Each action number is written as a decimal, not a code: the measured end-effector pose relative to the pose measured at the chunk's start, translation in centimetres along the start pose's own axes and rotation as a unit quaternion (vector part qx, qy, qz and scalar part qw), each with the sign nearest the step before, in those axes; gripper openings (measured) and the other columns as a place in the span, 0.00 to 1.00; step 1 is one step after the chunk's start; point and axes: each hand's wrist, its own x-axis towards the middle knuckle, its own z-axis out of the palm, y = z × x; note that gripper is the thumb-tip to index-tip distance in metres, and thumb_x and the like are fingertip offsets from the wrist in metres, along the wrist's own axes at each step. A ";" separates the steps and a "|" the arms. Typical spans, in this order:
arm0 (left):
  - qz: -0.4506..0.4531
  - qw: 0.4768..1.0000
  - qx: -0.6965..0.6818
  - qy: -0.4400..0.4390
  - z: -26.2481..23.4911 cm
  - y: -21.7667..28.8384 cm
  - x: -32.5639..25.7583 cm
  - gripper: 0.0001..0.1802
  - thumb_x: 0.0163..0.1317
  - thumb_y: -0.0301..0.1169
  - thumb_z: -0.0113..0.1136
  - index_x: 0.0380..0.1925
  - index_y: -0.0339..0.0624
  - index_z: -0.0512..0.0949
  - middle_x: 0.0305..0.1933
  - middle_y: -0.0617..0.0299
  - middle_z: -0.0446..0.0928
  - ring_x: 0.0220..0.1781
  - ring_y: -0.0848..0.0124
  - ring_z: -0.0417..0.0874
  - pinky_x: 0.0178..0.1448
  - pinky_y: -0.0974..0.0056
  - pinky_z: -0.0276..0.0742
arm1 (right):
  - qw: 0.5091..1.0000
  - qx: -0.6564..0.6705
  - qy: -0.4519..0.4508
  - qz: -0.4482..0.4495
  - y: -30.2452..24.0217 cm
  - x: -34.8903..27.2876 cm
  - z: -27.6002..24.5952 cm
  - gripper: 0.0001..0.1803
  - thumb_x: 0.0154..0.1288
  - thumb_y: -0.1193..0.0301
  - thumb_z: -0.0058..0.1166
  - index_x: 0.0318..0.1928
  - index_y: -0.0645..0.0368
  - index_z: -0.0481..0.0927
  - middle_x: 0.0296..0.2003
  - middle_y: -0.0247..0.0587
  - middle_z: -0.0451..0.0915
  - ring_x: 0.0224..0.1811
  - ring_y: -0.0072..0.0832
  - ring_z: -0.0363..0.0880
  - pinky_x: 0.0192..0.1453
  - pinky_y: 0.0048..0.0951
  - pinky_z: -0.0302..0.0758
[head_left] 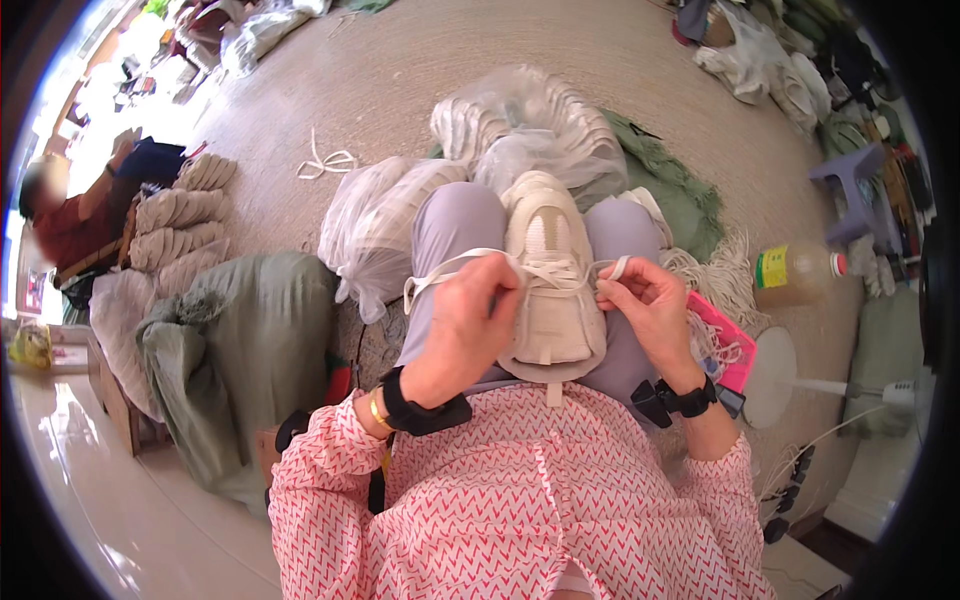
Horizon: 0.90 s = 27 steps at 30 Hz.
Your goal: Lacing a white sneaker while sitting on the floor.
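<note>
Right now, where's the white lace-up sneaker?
In the head view, the white lace-up sneaker lies centre frame on the person's lap, toe pointing away, between the left hand and right hand, which hold its flat white lace, just before clear plastic bags.

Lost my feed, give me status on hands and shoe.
Left hand pinching lace. Right hand pinching other lace end. White shoe on lap, nothing blocking.

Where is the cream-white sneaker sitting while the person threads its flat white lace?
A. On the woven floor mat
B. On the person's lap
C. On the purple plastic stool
B: the cream-white sneaker rests on the person's lap, between the grey-trousered thighs, with both hands pulling its flat white lace.
</note>
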 end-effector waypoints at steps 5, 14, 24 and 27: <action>-0.063 0.997 -0.040 -0.024 -0.2 -0.2 -0.2 0.06 0.65 0.16 0.66 0.36 0.33 0.77 0.39 0.60 0.86 0.39 0.77 0.86 0.45 0.69 0.83 | 0.999 0.031 -0.009 0.005 -0.1 -0.2 -0.3 0.03 0.72 0.81 0.63 0.44 0.66 0.84 0.45 0.38 0.87 0.43 0.19 0.87 0.50 0.24 0.86; -0.138 0.982 -0.115 -0.049 -0.4 -1.0 -0.4 0.06 0.70 0.17 0.64 0.38 0.35 0.75 0.40 0.66 0.82 0.42 0.81 0.82 0.48 0.72 0.79 | 0.998 0.057 -0.025 -0.020 0.4 0.0 -0.3 0.05 0.70 0.83 0.64 0.43 0.65 0.84 0.43 0.34 0.87 0.45 0.18 0.86 0.52 0.22 0.86; -0.153 0.976 -0.148 -0.046 -0.4 -1.0 -0.7 0.06 0.70 0.18 0.64 0.38 0.36 0.76 0.40 0.66 0.80 0.42 0.82 0.81 0.47 0.73 0.78 | 0.997 0.059 -0.029 -0.027 0.5 -0.3 -0.1 0.04 0.70 0.84 0.63 0.43 0.65 0.83 0.43 0.36 0.87 0.45 0.18 0.86 0.53 0.22 0.86; -0.154 0.975 -0.152 -0.052 -0.3 -1.0 -0.7 0.05 0.71 0.18 0.64 0.39 0.35 0.76 0.41 0.66 0.80 0.42 0.82 0.81 0.48 0.73 0.78 | 0.998 0.061 -0.024 -0.022 0.6 -0.4 -0.1 0.04 0.70 0.84 0.63 0.43 0.66 0.83 0.43 0.36 0.87 0.45 0.18 0.86 0.52 0.22 0.86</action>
